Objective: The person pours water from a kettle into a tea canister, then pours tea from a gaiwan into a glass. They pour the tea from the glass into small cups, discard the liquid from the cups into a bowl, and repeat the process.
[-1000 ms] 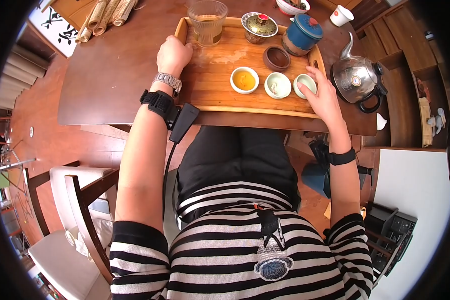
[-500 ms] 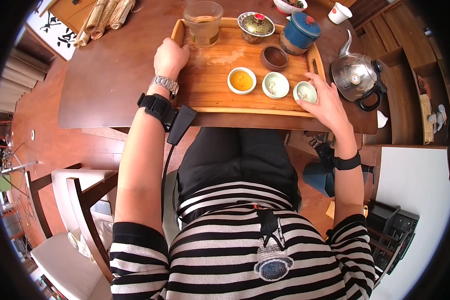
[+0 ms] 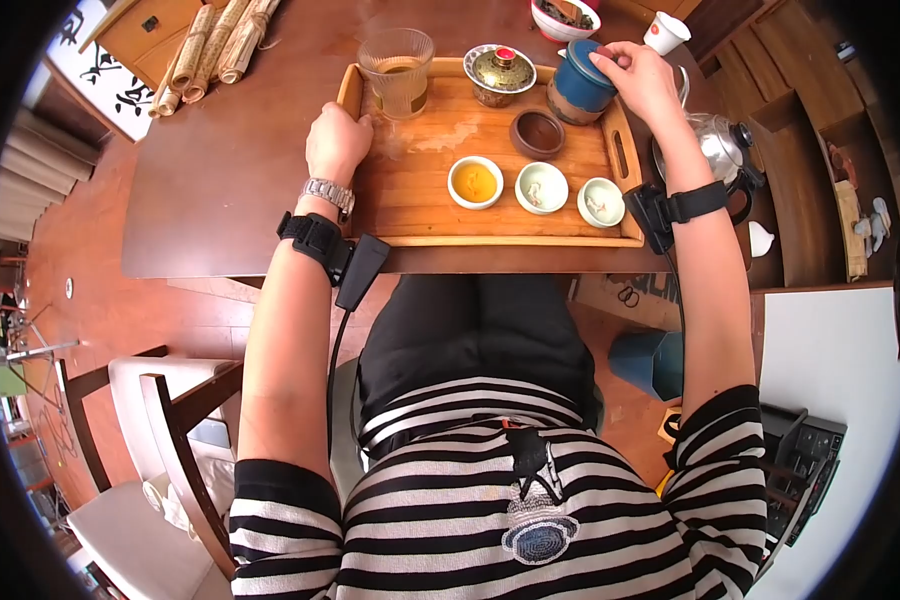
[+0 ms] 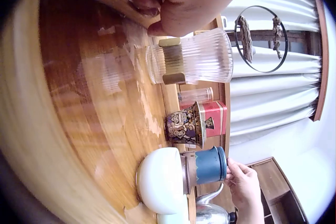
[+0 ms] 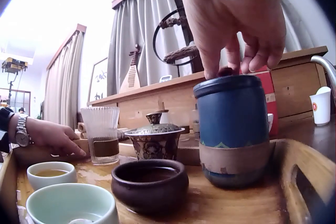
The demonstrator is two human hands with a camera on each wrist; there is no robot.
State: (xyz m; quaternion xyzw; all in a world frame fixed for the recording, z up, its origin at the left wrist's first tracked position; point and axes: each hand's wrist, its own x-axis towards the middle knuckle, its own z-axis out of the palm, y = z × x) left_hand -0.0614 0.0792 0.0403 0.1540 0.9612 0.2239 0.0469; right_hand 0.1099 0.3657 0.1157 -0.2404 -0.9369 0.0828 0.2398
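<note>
My right hand (image 3: 645,82) is at the back right of the wooden tray (image 3: 400,205), its fingertips pinching the dark knob (image 5: 226,71) on the lid of a blue canister (image 5: 231,113). The lid sits on the canister, which stands upright on the tray. At the tray's left end, my left hand (image 3: 336,143) grips the handle side, fingers curled over it. Along the front stand three small pale cups: one with amber tea (image 3: 475,183), a middle cup (image 3: 542,188) and a right cup (image 3: 601,203). Behind them is a dark brown bowl (image 3: 537,135).
A ribbed glass pitcher (image 3: 398,75) and a patterned lidded bowl (image 3: 500,75) stand at the tray's back. Right of the tray, a steel kettle (image 3: 715,145) is partly behind my right forearm. A white paper cup (image 3: 667,33) and a red-white bowl (image 3: 566,20) are farther back.
My right hand has left the rightmost small cup and moved up and back to the blue canister's knob. The left hand stays on the tray. The head view has shifted slightly.
</note>
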